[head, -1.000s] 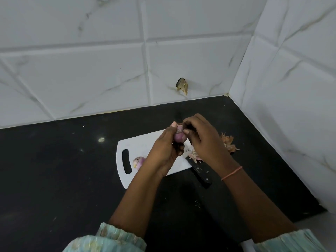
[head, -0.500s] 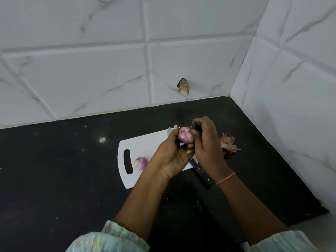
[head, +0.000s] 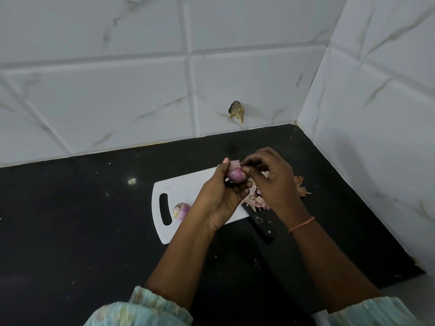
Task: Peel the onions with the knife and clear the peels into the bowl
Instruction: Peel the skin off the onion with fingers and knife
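Head view: an onion (head: pixel 236 176) is held above the far right part of a white cutting board (head: pixel 188 187), cupped in the left hand (head: pixel 221 196), whose fingers curl under and around it while the thumb stands up along its left side. The right hand (head: pixel 275 182) meets it from the right; its grip is a pinch, fingertips pressed on a flap of loose skin at the onion's top. Both hands hang over the board, not resting on it.

A second onion (head: pixel 181 210), peeled and pale purple, lies on the board near the handle slot, well apart from the hands. A heap of peels (head: pixel 255 200) lies under the right hand on the board's right end, and more dry peels (head: pixel 302 188) sit on the black table (head: pixel 70 220) just beyond. The knife (head: pixel 260 222) lies untouched at the board's near right corner, its black handle on the table and its blade hidden beneath the peels. White marble tiles (head: pixel 117 102) back the table.
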`<action>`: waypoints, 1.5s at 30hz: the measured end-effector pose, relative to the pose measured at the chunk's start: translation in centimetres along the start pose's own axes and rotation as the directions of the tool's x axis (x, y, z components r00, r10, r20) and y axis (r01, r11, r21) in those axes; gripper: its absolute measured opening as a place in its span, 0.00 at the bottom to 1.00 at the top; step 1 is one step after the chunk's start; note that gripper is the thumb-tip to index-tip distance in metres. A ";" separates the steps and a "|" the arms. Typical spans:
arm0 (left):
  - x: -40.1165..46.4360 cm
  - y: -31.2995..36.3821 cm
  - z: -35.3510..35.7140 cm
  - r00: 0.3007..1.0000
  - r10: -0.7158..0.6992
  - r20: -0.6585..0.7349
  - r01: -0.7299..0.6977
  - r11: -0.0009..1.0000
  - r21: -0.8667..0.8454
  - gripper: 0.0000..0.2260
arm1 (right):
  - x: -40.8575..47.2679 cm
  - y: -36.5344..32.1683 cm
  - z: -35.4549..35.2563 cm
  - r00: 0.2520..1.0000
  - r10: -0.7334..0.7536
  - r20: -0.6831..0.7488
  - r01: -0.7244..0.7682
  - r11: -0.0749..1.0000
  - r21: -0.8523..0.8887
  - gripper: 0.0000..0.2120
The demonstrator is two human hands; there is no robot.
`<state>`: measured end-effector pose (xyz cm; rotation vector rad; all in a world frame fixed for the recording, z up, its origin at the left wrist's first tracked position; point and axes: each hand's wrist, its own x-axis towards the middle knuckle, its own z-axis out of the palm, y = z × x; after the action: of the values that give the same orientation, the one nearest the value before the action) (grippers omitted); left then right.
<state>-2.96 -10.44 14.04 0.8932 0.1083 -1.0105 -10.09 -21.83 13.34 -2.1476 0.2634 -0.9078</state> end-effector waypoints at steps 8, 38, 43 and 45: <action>0.1 -0.8 0.4 0.999 0.027 -0.028 -0.028 0.999 -0.030 0.13 | -1.1 0.2 0.7 0.994 -0.058 -0.090 0.055 0.998 -0.042 0.04; 0.3 -0.1 -0.5 0.974 0.042 0.222 -0.009 0.989 -0.146 0.22 | -2.1 4.6 -0.9 0.912 0.405 -0.061 -0.409 0.891 -0.198 0.13; 0.5 -0.2 -0.4 0.980 0.108 0.169 -0.096 0.992 -0.079 0.17 | -1.7 0.1 -0.1 0.996 0.028 -0.090 -0.028 1.000 0.003 0.08; 0.5 -0.2 -0.4 0.979 0.134 0.153 -0.122 0.989 -0.082 0.14 | -1.6 -0.2 0.3 0.996 0.045 -0.078 -0.043 0.999 0.025 0.09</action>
<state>-2.78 -10.56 13.44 0.7416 -0.0467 -0.9476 -11.04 -20.79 12.49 -2.0798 0.3360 -0.9664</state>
